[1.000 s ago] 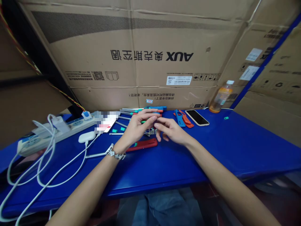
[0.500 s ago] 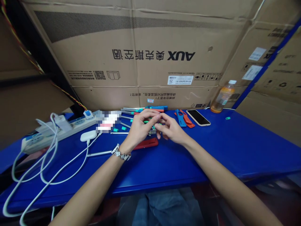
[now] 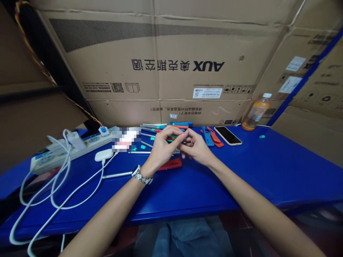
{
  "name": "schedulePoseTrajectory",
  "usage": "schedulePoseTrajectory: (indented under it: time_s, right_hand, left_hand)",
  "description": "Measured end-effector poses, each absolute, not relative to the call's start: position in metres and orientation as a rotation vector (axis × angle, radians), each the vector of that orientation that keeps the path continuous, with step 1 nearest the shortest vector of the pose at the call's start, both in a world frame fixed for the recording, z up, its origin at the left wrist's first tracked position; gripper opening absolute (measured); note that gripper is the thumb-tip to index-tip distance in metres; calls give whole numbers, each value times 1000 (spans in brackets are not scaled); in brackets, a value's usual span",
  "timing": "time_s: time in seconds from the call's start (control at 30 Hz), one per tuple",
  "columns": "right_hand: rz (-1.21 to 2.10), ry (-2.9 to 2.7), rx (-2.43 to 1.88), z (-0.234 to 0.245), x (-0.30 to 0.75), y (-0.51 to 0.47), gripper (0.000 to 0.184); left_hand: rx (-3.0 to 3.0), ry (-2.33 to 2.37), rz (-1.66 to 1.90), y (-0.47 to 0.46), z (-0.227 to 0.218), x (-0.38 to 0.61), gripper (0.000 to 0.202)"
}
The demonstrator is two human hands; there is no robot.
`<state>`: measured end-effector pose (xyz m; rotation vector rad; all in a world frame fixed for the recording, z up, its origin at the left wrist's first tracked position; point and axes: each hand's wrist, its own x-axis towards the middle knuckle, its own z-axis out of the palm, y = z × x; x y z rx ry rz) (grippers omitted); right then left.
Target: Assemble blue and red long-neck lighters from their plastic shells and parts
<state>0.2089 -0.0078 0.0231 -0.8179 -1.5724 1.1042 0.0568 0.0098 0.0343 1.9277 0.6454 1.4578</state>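
My left hand (image 3: 163, 147) and my right hand (image 3: 197, 145) meet fingertip to fingertip just above the blue table (image 3: 241, 171). Both pinch a small part between them that is too small to name. A red flat handle piece (image 3: 171, 164) lies on the table just under my left hand. Behind the hands lie several thin metal rods with green and red caps (image 3: 155, 128). A loose metal rod (image 3: 118, 175) rests near my left wrist, which wears a metal bracelet.
A white power strip (image 3: 66, 150) with chargers and looping white cables (image 3: 53, 200) fills the left side. Blue and orange plastic pieces (image 3: 210, 135), a phone (image 3: 227, 135) and an orange drink bottle (image 3: 255, 112) stand at the back right. Cardboard boxes (image 3: 174, 64) wall the rear.
Both hands have risen slightly and drawn together, from hovering over the parts to pinching fingertips. The view has shifted a little to the left.
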Motion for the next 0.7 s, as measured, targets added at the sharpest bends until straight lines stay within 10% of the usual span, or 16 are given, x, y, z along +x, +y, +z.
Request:
schedulePoseTrajectory:
  time_s: [0.7]
  right_hand:
    - [1147, -1613, -802, 25, 212, -9, 36]
  left_hand:
    - [1933, 674, 1512, 8, 37, 53, 14]
